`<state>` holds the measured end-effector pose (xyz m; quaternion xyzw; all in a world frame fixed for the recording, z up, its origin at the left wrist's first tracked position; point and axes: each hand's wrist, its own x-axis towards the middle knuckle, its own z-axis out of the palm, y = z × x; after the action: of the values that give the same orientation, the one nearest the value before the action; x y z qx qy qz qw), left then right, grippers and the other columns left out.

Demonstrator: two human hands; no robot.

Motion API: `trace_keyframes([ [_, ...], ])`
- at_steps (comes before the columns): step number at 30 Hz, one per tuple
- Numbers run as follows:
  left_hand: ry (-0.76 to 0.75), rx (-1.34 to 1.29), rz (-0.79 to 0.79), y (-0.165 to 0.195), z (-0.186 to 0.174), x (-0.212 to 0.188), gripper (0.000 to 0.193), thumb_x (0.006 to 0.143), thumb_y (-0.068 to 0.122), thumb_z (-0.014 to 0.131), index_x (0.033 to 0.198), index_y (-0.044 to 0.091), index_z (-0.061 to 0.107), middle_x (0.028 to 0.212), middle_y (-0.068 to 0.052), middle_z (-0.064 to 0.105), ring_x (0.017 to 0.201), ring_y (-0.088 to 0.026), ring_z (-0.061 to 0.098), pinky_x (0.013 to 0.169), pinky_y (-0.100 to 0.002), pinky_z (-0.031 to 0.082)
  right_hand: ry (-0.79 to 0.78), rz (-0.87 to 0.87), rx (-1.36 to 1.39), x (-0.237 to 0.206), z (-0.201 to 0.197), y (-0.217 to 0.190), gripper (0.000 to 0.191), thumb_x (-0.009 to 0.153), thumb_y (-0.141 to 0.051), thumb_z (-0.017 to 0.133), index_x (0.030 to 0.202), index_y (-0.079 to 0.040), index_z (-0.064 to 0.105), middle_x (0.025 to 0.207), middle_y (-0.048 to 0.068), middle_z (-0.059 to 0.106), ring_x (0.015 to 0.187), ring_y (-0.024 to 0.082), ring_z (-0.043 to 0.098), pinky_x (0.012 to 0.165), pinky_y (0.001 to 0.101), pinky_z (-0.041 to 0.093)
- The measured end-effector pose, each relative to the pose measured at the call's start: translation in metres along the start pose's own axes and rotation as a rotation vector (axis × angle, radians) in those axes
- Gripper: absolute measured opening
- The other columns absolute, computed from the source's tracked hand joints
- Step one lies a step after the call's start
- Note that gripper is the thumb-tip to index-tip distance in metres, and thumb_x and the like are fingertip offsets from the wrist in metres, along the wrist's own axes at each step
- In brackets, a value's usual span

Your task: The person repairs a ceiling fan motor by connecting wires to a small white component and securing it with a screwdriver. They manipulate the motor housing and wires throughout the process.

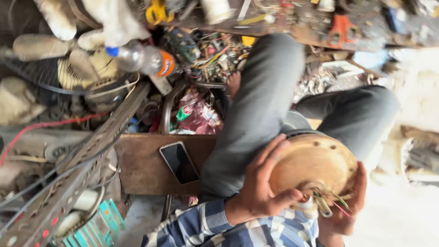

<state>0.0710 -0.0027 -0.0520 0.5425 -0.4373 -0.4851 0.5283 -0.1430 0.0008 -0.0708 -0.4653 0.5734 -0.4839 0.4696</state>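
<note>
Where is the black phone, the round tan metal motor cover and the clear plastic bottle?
black phone [179,163], head view, middle of its dark screen
round tan metal motor cover [315,164], head view, its domed face
clear plastic bottle [137,58], head view, its clear body

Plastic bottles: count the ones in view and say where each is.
1: a clear bottle with blue cap and orange label lies at upper left, on the clutter above the metal rail. Others may be hidden in the clutter.
</note>
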Motion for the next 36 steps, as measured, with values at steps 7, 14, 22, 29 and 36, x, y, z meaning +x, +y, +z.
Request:
trace_keyframes([
  [7, -0.063, -0.059, -0.009, 0.001, 0.019, -0.002, 0.086, 0.104, 0.059, 0.061, 0.153, -0.009, 0.042, 0.163, -0.034, 0.043, 0.145, -0.043, 0.054, 0.125, -0.046, 0.044, 0.056, 0.147, 0.041, -0.001, -0.018, 0.008, 0.121, 0.087, -0.076, 0.064, 0.162, 0.011, 0.026, 0.16, 0.026, 0.04, 0.145, 0.036, 0.043, 0.121, 0.0473, 0.037],
  [14, -0.051, -0.06, -0.022, -0.006, 0.032, -0.006, 0.076, 0.107, 0.046, 0.06, 0.152, -0.011, 0.04, 0.165, -0.033, 0.038, 0.154, -0.042, 0.043, 0.13, -0.048, 0.035, 0.116, -0.09, 0.03, -0.003, -0.032, 0.023, 0.085, 0.107, -0.06, 0.057, 0.154, 0.009, 0.041, 0.159, 0.026, 0.048, 0.149, 0.033, 0.047, 0.129, 0.0433, 0.036],
  [22, 0.205, -0.064, 0.096, -0.021, -0.003, -0.004, 0.056, 0.111, 0.032, 0.055, 0.148, -0.008, 0.042, 0.146, -0.028, 0.054, 0.136, -0.037, 0.057, 0.119, -0.047, 0.047, 0.147, -0.114, 0.191, 0.047, -0.076, 0.041, 0.069, 0.112, -0.056, 0.054, 0.14, 0.007, 0.055, 0.135, 0.024, 0.063, 0.132, 0.034, 0.062, 0.117, 0.0474, 0.049],
  [29, 0.57, -0.058, 0.199, -0.046, -0.094, 0.011, 0.037, 0.113, 0.022, 0.049, 0.138, -0.006, 0.049, 0.109, -0.02, 0.066, 0.097, -0.027, 0.066, 0.093, -0.04, 0.056, -0.338, 0.164, 0.34, 0.093, -0.076, 0.06, 0.084, 0.099, -0.062, 0.064, 0.142, 0.01, 0.052, 0.134, 0.028, 0.06, 0.128, 0.036, 0.059, 0.117, 0.0486, 0.046],
  [36, 0.649, -0.066, 0.051, -0.069, -0.108, 0.014, 0.034, 0.113, 0.022, 0.05, 0.131, -0.007, 0.053, 0.095, -0.017, 0.066, 0.085, -0.023, 0.063, 0.083, -0.037, 0.053, -0.308, 0.341, 0.311, 0.072, -0.1, 0.093, 0.093, 0.095, -0.07, 0.063, 0.136, 0.012, 0.054, 0.141, 0.035, 0.053, 0.127, 0.04, 0.058, 0.114, 0.0551, 0.048],
])
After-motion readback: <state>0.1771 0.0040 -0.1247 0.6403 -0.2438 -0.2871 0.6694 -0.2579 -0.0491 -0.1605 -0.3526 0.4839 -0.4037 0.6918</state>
